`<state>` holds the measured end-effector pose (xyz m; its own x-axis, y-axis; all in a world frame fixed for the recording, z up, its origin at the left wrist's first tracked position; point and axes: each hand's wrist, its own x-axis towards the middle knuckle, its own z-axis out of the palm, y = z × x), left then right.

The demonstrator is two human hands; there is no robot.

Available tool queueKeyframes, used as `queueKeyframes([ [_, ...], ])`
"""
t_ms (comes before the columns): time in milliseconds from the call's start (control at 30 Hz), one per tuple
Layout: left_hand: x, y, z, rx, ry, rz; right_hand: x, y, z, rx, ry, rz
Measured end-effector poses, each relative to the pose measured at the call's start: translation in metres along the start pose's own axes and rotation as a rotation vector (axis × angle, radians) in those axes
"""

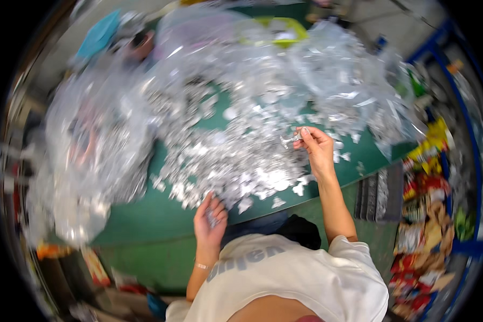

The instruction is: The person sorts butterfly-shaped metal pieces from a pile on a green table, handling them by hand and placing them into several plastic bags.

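A wide heap of small silver foil pieces covers the middle of a green table. My right hand is raised over the heap's right side and pinches one small silver piece between its fingertips. My left hand rests at the heap's near edge, palm up, with a few silver pieces in its cupped fingers. A thin bracelet sits on my left wrist.
Large clear plastic bags filled with silver pieces pile up at the left and across the back. Another person in a blue cap works at the far left. Colourful packets fill a blue rack at the right.
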<state>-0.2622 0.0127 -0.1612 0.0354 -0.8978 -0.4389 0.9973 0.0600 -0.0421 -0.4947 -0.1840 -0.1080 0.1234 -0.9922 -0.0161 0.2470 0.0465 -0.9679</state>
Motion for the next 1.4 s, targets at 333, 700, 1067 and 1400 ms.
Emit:
queueKeyframes([
  [333, 0.013, -0.02, 0.003, 0.095, 0.006, -0.014, 0.016, -0.097, -0.223, -0.037, 0.893, -0.917],
  [700, 0.027, -0.051, 0.012, 0.144, 0.051, -0.035, 0.187, -0.144, -0.332, -0.797, 0.71, -0.482],
  [1067, 0.025, -0.06, 0.032, 0.964, 0.128, 0.292, 0.018, -0.032, -0.041, -0.778, -0.43, -0.441],
  [1400, 0.109, -0.023, 0.069, 2.532, -0.271, 0.714, -0.038, 0.049, 0.038, -1.161, -0.71, -0.606],
])
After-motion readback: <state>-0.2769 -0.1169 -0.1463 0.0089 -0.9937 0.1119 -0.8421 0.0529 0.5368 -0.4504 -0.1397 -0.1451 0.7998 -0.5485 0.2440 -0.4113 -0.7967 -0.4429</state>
